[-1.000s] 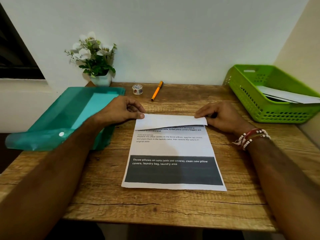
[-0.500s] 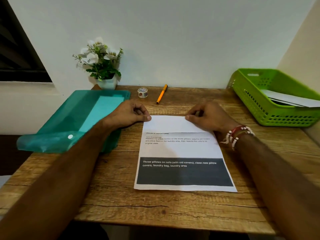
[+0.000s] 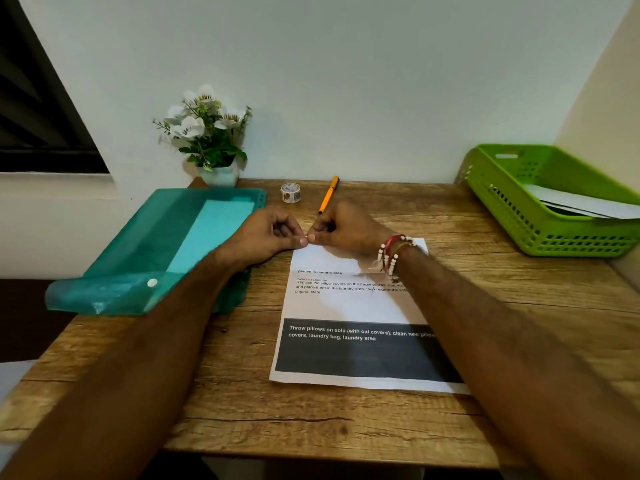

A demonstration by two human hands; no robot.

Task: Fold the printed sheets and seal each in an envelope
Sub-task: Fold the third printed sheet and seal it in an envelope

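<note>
Just beyond the left grip (image 3: 273,233) and the right grip (image 3: 343,230) lie a tape roll (image 3: 290,192) and an orange pen (image 3: 329,194). A teal folder (image 3: 173,254) is to their left. Both grips, fingers curled, pinch the far-left corner of the printed sheet (image 3: 346,306) on the bench (image 3: 242,393). The right forearm covers the sheet's right side.

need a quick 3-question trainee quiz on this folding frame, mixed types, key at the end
1. True or false: white papers lie in the green basket.
2. Where do the left hand and right hand meet? A) at the far-left corner of the printed sheet B) inside the basket C) at the sheet's near edge
3. Fill in: the sheet's far end is ____ over toward the person.
Key: 1 true; 2 A; 3 folded.
</note>
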